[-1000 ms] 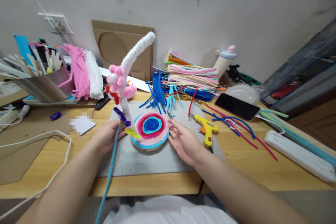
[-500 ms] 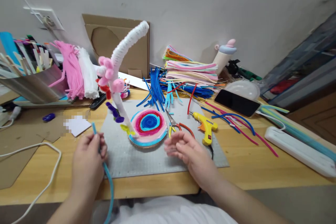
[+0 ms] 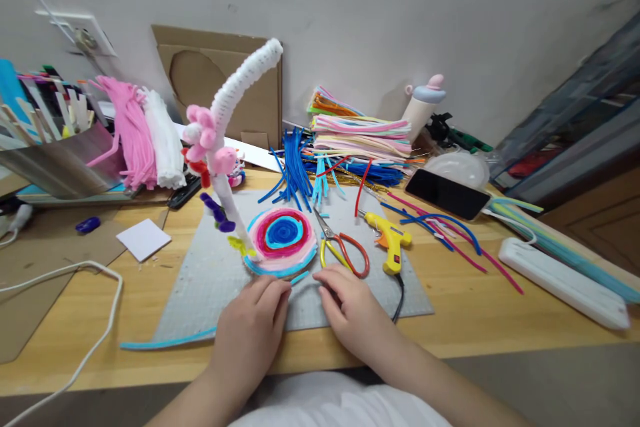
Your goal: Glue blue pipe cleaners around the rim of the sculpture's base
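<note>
— Both the left hand (image 3: 253, 327) and the blue strip (image 3: 170, 342) have moved from the left of the frame to its lower centre; the strip, formerly hanging past the front edge, now extends over the mat (image 3: 185, 287) and tabletop (image 3: 450, 310).

— State of the hands?

— The left hand, fingers bent downward, pinches the strip. The right hand (image 3: 357, 313) has thumb and fingertips apart, with nothing seen between them, just beside the strip's short end; contact cannot be told.

— Stage shown?

— Coloured rings cover the top of the disc (image 3: 283, 233), centre of frame; a white stalk (image 3: 229, 197) bearing flowers (image 3: 203, 130) rises from its left part. The strip appears unattached; whatever else remains cannot be judged.

— Orientation?

— The strip's long axis climbs gently from lower left toward centre; its short end points to the upper right, below the disc's near edge.
</note>
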Demonstrator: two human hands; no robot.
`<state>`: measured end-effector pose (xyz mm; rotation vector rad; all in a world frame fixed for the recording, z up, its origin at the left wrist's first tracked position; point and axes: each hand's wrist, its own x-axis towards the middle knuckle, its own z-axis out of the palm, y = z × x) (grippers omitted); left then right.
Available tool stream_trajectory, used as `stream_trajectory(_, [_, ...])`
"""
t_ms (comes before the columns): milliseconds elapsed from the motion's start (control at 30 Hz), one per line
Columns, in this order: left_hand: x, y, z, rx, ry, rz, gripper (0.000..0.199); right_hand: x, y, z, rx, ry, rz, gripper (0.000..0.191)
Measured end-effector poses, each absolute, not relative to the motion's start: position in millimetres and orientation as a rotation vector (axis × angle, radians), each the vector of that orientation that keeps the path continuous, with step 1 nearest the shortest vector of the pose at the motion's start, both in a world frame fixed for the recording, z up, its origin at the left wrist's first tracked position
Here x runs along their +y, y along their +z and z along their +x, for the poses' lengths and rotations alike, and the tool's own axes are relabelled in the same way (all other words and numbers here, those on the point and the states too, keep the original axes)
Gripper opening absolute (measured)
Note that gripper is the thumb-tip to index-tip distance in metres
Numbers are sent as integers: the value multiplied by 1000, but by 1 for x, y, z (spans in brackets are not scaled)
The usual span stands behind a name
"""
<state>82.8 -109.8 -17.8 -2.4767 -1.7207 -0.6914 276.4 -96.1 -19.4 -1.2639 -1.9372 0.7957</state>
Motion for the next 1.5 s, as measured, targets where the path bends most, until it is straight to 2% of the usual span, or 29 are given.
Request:
stream_trajectory(200, [-111, -21, 85, -1712, -672, -2452, 8, -94, -25, 282, -2024, 661, -1370, 29])
stream_trajectory(467, [-111, -27, 86, -1689, -698, -2424, 8, -99, -21, 277, -2137, 593, -1308, 35])
stream_trajectory(1500, [-109, -25, 83, -1676, -685, -2372, 10, -102, -27, 270, -2251, 560, -1302, 46])
